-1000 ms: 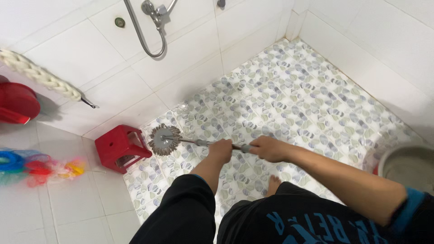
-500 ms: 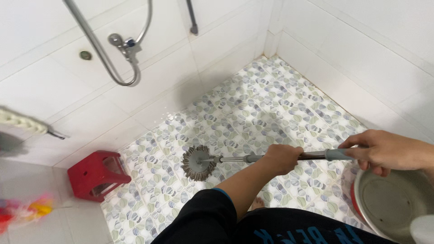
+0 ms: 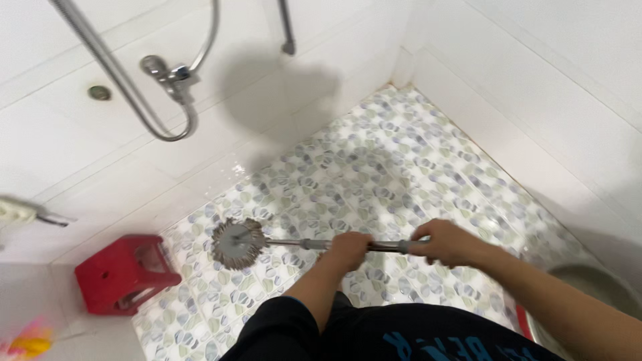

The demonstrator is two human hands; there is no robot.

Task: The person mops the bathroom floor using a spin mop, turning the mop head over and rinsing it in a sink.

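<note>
So my left hand [image 3: 349, 249] is on the mop handle [image 3: 314, 244], right hand [image 3: 447, 242] just behind it on the same pole. Mop head [image 3: 237, 243] sits on the floor [image 3: 401, 167] left of both, stool [image 3: 124, 273] further left against the wall [image 3: 221, 127]. Basin [image 3: 588, 284] is off right of my right hand.

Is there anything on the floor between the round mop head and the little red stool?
Nothing visible. The mop head sits on the patterned floor just right of the red stool, with only bare tiles showing in the gap between them. Both hands, left hand and right hand, grip the mop pole farther right.
</note>
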